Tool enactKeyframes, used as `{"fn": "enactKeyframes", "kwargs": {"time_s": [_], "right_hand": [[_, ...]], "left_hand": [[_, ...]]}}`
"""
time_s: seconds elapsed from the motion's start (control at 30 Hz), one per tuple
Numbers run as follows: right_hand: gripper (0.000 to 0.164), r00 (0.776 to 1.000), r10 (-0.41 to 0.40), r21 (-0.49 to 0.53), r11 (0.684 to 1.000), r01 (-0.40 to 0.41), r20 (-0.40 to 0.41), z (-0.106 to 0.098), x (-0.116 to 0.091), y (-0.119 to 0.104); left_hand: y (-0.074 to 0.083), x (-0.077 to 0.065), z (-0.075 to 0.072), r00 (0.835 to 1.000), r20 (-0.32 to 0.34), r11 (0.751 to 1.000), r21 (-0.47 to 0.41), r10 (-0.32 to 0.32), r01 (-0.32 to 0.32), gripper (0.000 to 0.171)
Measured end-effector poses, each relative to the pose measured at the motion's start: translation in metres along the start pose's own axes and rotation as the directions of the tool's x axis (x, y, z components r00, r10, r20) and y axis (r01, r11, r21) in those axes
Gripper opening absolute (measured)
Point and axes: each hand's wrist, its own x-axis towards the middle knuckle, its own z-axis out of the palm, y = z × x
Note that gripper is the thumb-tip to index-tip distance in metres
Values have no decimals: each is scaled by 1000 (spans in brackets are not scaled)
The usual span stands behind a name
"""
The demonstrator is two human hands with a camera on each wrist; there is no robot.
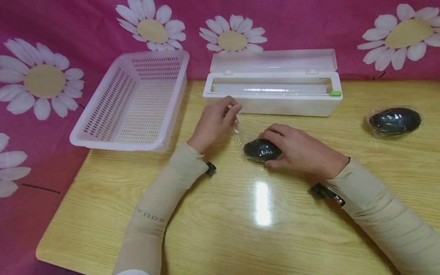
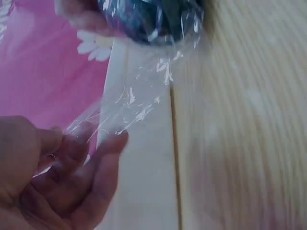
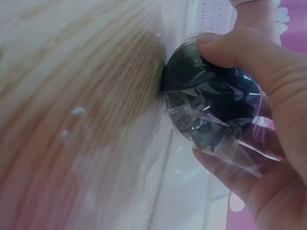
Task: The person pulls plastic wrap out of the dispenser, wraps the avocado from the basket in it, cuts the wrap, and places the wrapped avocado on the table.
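Note:
My right hand (image 1: 295, 151) grips a dark, glossy oval fruit or vegetable (image 1: 262, 150) loosely wrapped in clear plastic film, low over the table. In the right wrist view the thumb lies across the dark oval fruit or vegetable (image 3: 206, 91), with the fingers around its other side. From its end a twisted, stretched tail of film (image 2: 129, 98) runs to my left hand (image 1: 215, 121), whose thumb and fingers pinch it. A second wrapped dark oval (image 1: 396, 121) lies on the table to the right.
Behind the hands stands a long white cling film box (image 1: 271, 106), its lid (image 1: 273, 61) raised, a film roll (image 1: 269, 89) inside and a green slider at the right end. A pale plastic basket (image 1: 118, 145) sits at the left. A floral cloth (image 1: 192, 23) hangs behind the wooden table (image 1: 227, 229).

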Motion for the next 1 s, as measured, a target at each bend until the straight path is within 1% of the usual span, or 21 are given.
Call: {"fn": "enactKeyframes", "kwargs": {"time_s": [0.1, 0.17, 0.23, 0.3, 0.33, 0.43, 0.5, 0.6, 0.67, 0.73, 0.8, 0.87, 0.9, 0.97, 1.0], "right_hand": [[58, 1000, -19, -2, 1000, 19, 4, -1, -1, 0], [58, 999, -37, -6, 999, 37, 7, -2, -1, 0], [58, 999, -51, -14, 999, 51, 9, -2, -1, -1], [58, 998, -58, -22, 998, 58, 6, -2, -1, -1], [58, 998, -61, -24, 998, 62, 6, -1, -1, -1], [58, 997, -73, -36, 997, 72, -11, 0, -2, -2], [59, 997, -79, -36, 996, 79, -18, 0, -2, -2], [59, 996, -83, -41, 996, 82, -26, 1, -2, -2], [60, 997, -78, -41, 996, 77, -18, 1, -1, -2], [60, 998, -65, -40, 997, 65, -9, 0, -1, -3], [61, 998, -59, -38, 998, 58, -6, 0, -1, -3], [62, 998, -61, -36, 998, 60, -12, 0, -1, -3], [62, 998, -61, -32, 998, 61, -16, 0, 0, -3], [62, 998, -60, -25, 998, 60, -23, 0, 0, -2], [61, 998, -57, -18, 998, 57, -23, 0, 0, -2]], "left_hand": [[9, -2, 3, 998, 3, 996, 68, 59, -59, 23], [14, -3, 4, 997, 16, 990, 117, 78, -79, 23], [19, -5, 6, 996, 37, 989, 122, 86, -89, 23], [23, -7, 8, 994, 49, 990, 98, 102, -107, 22], [25, -8, 9, 992, 54, 990, 69, 116, -119, 22], [30, -11, 15, 986, 55, 988, -34, 155, -153, 20], [32, -13, 19, 985, 53, 981, -116, 165, -158, 19], [34, -16, 23, 988, 63, 968, -220, 139, -122, 19], [34, -17, 26, 990, 81, 953, -292, 112, -84, 18], [34, -19, 29, 990, 110, 930, -366, 85, -40, 18], [34, -21, 31, 987, 148, 900, -436, 64, 7, 20], [34, -23, 33, 983, 176, 875, -483, 51, 41, 23], [33, -24, 34, 981, 186, 868, -494, 49, 50, 25], [32, -25, 36, 978, 202, 860, -506, 46, 64, 27], [31, -26, 37, 978, 206, 860, -505, 41, 70, 28]]}}
